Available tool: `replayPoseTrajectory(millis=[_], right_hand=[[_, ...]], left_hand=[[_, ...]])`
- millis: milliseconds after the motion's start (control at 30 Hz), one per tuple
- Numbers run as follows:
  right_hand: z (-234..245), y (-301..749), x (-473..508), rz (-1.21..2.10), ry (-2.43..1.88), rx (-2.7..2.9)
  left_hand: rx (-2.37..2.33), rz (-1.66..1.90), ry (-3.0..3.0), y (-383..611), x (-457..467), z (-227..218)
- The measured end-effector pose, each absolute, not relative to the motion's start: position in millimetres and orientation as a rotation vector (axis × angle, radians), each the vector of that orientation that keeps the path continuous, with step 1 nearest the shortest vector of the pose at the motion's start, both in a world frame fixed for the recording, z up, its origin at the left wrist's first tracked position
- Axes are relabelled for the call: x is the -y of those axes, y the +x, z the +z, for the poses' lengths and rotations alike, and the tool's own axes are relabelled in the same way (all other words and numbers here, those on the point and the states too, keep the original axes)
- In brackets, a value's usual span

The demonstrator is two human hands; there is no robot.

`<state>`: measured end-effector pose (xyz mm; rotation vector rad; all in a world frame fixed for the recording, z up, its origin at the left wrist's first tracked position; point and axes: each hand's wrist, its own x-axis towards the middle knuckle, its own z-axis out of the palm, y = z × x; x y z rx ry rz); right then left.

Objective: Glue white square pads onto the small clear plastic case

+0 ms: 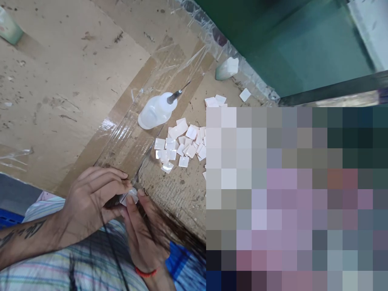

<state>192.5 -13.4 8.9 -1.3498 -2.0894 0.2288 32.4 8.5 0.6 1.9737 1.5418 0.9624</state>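
Half-hidden white square (129,197) (both hands' grip)

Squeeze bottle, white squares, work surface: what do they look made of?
Bottle: translucent soft-looking plastic, cloudy white, with a dark thin needle tip. Squares: glossy white, probably plastic; sheen on the faces. Work surface: brown cardboard, matte and stained, seams covered by shiny clear tape.

Small workshop: taped cardboard worktop (75,93), glue bottle (156,111), white squares (182,143).
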Motion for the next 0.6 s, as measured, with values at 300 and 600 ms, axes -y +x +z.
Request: replayPoseTrajectory(millis=[300, 600], right_hand=[[-3.5, 192.6, 19.5, 0.436, -1.321, 1.808], [-1.6, 198.3, 21.2, 0.35, -1.286, 2.035]], left_hand=[[-1.537, 0.93, 1.97, 31.7, -9.0, 3.0], [-1.546, 0.926, 1.957, 31.6, -8.8, 2.3]])
